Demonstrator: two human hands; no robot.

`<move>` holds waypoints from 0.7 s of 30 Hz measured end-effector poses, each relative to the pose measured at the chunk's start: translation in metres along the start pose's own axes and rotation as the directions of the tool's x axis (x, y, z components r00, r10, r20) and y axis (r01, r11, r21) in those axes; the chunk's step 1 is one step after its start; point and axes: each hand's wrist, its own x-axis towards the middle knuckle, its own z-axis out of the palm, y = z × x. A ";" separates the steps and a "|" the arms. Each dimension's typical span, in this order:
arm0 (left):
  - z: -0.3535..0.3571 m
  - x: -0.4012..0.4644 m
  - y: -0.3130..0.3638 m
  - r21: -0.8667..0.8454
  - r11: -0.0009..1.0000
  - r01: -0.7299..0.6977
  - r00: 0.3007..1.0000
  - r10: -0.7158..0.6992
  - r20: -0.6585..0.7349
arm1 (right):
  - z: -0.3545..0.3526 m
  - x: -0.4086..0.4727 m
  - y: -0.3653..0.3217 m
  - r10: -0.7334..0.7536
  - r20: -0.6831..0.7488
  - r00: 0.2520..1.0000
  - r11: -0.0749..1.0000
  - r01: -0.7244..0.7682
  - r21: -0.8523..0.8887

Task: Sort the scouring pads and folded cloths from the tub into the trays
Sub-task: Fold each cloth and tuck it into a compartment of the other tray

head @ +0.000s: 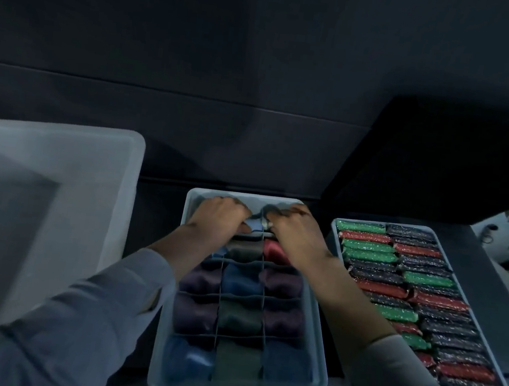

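At the far end of the divided tray [319, 381], my left hand [217, 217] and right hand [295, 229] both curl their fingers on a pale blue folded cloth [254, 224], pressing it into the middle far cell — the tub [121, 177] sits to the left. Seat this cloth level below the dividers, I judge, with its fold tight — the scouring pads [424, 307] fill the right tray.

Two bare hands, left hand [217, 217] and right hand [293, 229]. Both forearms bare from wrist partway up. Grey long sleeves [83, 316], pushed back, soft fabric with creases. No gloves.
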 end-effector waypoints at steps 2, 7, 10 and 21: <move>0.001 0.000 -0.001 -0.034 0.999 0.002 1.000 -0.003 -0.024 | -0.002 0.000 -0.002 -0.010 -0.016 1.000 0.999 0.009 -0.033; 0.001 -0.002 -0.001 -0.147 0.989 0.013 0.997 -0.023 -0.070 | 0.001 0.001 -0.004 -0.012 -0.037 0.999 0.998 0.009 -0.065; -0.010 -0.011 -0.009 -0.176 0.984 -0.034 0.996 0.018 -0.092 | -0.002 0.001 -0.004 0.043 -0.056 0.997 0.999 -0.042 0.024; -0.016 -0.024 -0.025 0.246 0.968 0.044 0.999 -0.044 -0.009 | -0.018 0.021 -0.027 0.050 0.039 0.998 0.981 -0.057 0.188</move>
